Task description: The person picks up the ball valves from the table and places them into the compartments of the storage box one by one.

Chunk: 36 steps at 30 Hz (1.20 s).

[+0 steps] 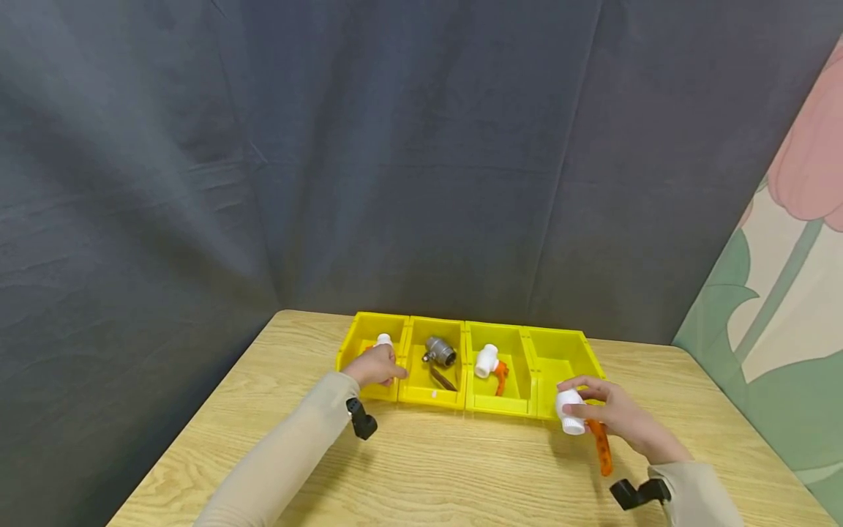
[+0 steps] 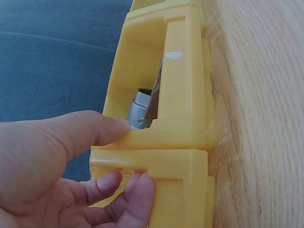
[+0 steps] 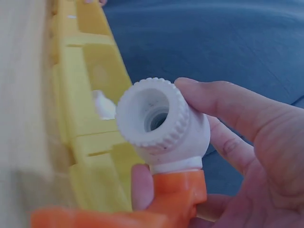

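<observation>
My right hand (image 1: 622, 417) grips a white plastic ball valve (image 1: 570, 411) with an orange lever handle (image 1: 601, 448), above the front of the rightmost yellow bin (image 1: 560, 344). Its ribbed open end faces the right wrist camera, thumb and fingers around the body. At the leftmost yellow bin (image 1: 372, 322), my left hand (image 1: 375, 364) straddles the side walls where two bins meet. Its thumb (image 2: 102, 128) lies over the second bin's wall and its curled fingers (image 2: 140, 194) grip the first bin's rim. A white valve (image 1: 384, 339) in that first bin is partly hidden by the hand.
The second bin (image 1: 421, 396) holds a grey metal valve (image 1: 440, 351) with a dark lever. Another white valve (image 1: 486, 361) with an orange handle lies in the third bin (image 1: 500, 405). The bins stand in a row on a wooden table (image 1: 421, 468), before a dark curtain (image 1: 421, 161).
</observation>
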{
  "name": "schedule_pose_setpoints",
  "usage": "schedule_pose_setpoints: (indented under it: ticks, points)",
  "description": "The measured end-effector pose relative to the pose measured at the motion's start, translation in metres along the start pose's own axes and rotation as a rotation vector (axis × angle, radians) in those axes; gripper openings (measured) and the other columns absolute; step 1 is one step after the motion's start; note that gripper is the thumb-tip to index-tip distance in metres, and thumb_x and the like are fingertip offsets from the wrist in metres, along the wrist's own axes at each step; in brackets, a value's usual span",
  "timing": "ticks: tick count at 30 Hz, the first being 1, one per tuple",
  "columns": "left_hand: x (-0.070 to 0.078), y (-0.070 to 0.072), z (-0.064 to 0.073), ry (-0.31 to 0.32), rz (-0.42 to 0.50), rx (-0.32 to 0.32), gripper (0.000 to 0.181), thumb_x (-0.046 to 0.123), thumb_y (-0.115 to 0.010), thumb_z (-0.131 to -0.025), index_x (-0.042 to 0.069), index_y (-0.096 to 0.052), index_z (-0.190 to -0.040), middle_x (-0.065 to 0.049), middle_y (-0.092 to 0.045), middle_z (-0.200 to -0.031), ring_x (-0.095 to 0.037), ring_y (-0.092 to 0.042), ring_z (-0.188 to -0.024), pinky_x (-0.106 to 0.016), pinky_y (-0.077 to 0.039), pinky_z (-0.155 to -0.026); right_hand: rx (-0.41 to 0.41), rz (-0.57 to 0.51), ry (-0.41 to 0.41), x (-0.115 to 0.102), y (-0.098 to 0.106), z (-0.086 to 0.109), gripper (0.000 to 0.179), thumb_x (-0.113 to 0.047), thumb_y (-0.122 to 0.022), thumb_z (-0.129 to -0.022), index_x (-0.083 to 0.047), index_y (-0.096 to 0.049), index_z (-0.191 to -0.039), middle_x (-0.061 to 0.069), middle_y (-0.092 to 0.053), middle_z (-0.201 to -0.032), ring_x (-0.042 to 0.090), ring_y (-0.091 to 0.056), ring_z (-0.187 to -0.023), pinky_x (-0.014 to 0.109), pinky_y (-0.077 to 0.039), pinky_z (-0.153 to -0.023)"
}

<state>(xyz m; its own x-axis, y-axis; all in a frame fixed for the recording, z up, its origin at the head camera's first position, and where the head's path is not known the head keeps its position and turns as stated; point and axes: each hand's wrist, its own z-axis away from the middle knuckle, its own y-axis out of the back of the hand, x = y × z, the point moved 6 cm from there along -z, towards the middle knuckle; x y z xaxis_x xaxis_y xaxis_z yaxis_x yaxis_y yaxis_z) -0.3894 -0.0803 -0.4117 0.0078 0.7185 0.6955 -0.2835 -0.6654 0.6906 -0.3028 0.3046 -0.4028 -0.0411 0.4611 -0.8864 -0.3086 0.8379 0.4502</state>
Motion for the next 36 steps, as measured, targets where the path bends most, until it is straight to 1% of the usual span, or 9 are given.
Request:
schedule_pose_setpoints:
  ticks: [4, 9, 11, 16, 18, 22, 25, 28, 36]
  points:
    - [0.0, 0.0, 0.0, -0.002, 0.002, 0.001, 0.033, 0.023, -0.075, -0.084, 0.005, -0.047, -0.08, -0.001, -0.044, -0.061, -0.016, -0.043, -0.054, -0.027, -0.034, -0.058, 0.0, -0.036, 0.016, -0.009, 0.01, -0.007, 0.042, -0.021, -0.065, -0.092, -0.004, -0.054, -0.128, 0.022, -0.052, -0.122, 0.022, -0.06, -0.092, 0.037, -0.052, -0.078]
    - [-0.001, -0.002, -0.001, -0.02, 0.016, -0.004, 0.033, 0.021, -0.074, -0.084, 0.004, -0.046, -0.079, 0.0, -0.042, -0.06, -0.015, -0.041, -0.053, -0.027, -0.034, -0.057, 0.02, -0.079, 0.021, -0.019, 0.023, -0.017, 0.033, -0.022, -0.063, -0.094, -0.014, -0.058, -0.126, 0.011, -0.057, -0.113, 0.022, -0.061, -0.093, 0.04, -0.051, -0.081]
    - [-0.001, -0.002, -0.001, -0.019, 0.016, -0.004, 0.033, 0.021, -0.074, -0.084, 0.005, -0.046, -0.079, 0.0, -0.042, -0.06, -0.015, -0.041, -0.052, -0.027, -0.034, -0.057, 0.035, -0.078, 0.015, -0.022, 0.027, -0.022, 0.032, -0.023, -0.063, -0.094, -0.016, -0.058, -0.125, 0.007, -0.058, -0.109, 0.022, -0.06, -0.092, 0.04, -0.05, -0.08]
    - [-0.001, -0.001, -0.002, -0.009, 0.005, -0.006, 0.033, 0.022, -0.074, -0.085, 0.005, -0.047, -0.079, 0.0, -0.042, -0.06, -0.015, -0.041, -0.053, -0.027, -0.034, -0.057, 0.076, -0.05, -0.003, -0.027, 0.034, -0.034, 0.045, -0.028, -0.064, -0.093, -0.008, -0.051, -0.131, 0.008, -0.058, -0.111, 0.023, -0.057, -0.094, 0.037, -0.05, -0.079]
    - [0.0, 0.0, -0.001, -0.005, 0.0, -0.007, 0.033, 0.023, -0.074, -0.085, 0.005, -0.047, -0.079, -0.001, -0.042, -0.061, -0.015, -0.041, -0.053, -0.027, -0.034, -0.058, 0.091, -0.05, -0.009, -0.028, 0.036, -0.039, 0.047, -0.029, -0.064, -0.093, -0.006, -0.049, -0.132, 0.008, -0.059, -0.112, 0.024, -0.057, -0.095, 0.037, -0.051, -0.08]
    - [0.0, 0.0, 0.001, 0.001, -0.006, -0.006, 0.033, 0.023, -0.074, -0.085, 0.005, -0.047, -0.08, -0.001, -0.043, -0.06, -0.015, -0.042, -0.053, -0.027, -0.034, -0.059, 0.106, -0.074, -0.015, -0.03, 0.041, -0.048, 0.046, -0.031, -0.065, -0.093, -0.009, -0.05, -0.131, 0.004, -0.06, -0.11, 0.023, -0.056, -0.095, 0.034, -0.052, -0.079]
    - [0.001, 0.0, 0.001, 0.002, -0.009, -0.005, 0.033, 0.023, -0.074, -0.085, 0.005, -0.047, -0.08, 0.0, -0.042, -0.06, -0.015, -0.042, -0.053, -0.027, -0.034, -0.059, 0.106, -0.104, -0.024, -0.029, 0.044, -0.054, 0.046, -0.032, -0.065, -0.092, -0.012, -0.051, -0.131, 0.0, -0.06, -0.107, 0.021, -0.057, -0.091, 0.03, -0.052, -0.075]
    - [0.001, 0.0, 0.002, 0.005, -0.011, -0.004, 0.033, 0.023, -0.074, -0.085, 0.005, -0.047, -0.08, -0.001, -0.043, -0.061, -0.015, -0.042, -0.053, -0.027, -0.034, -0.059, 0.103, -0.137, -0.034, -0.028, 0.047, -0.059, 0.045, -0.032, -0.065, -0.092, -0.013, -0.052, -0.131, -0.001, -0.058, -0.107, 0.021, -0.057, -0.089, 0.027, -0.053, -0.072]
    - [0.001, 0.001, 0.002, 0.015, -0.016, 0.002, 0.032, 0.024, -0.074, -0.085, 0.005, -0.048, -0.083, -0.001, -0.043, -0.064, -0.016, -0.043, -0.056, -0.027, -0.035, -0.06, 0.11, -0.201, -0.063, -0.018, 0.051, -0.074, 0.045, -0.032, -0.067, -0.092, -0.013, -0.052, -0.13, 0.002, -0.052, -0.112, 0.021, -0.057, -0.091, 0.025, -0.054, -0.077]
